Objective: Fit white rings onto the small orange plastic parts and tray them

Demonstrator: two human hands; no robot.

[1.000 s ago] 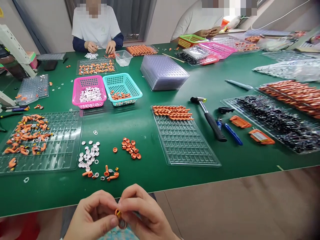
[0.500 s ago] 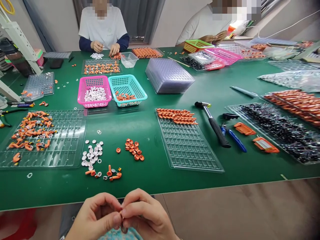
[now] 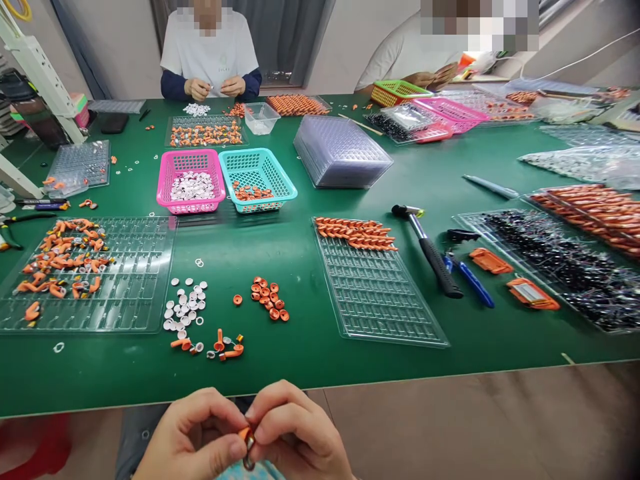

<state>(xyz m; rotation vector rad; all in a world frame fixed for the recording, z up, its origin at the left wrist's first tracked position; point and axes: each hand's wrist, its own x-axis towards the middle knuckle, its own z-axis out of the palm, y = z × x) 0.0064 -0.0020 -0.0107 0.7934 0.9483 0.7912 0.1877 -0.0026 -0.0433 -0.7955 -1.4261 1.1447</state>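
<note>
My left hand (image 3: 197, 433) and my right hand (image 3: 300, 430) meet below the table's front edge, fingertips pinched on one small orange part (image 3: 245, 435) with a metallic piece at its lower end. Fingers hide much of it. On the table beyond them lie loose orange pieces with wires (image 3: 230, 350), a cluster of white discs (image 3: 185, 307) and a group of orange cups (image 3: 267, 297).
A clear tray with orange parts (image 3: 135, 280) lies left, another tray (image 3: 380, 287) right of centre. Pink (image 3: 167, 183) and turquoise baskets (image 3: 287, 187), a hammer (image 3: 435, 263), blue pliers (image 3: 475, 283) and stacked trays (image 3: 340, 157) stand further off. Two people sit opposite.
The orange part between my fingertips shows more now. My hands have barely shifted. Across the table, a person's hands have risen from the pieces and drawn closer together.
</note>
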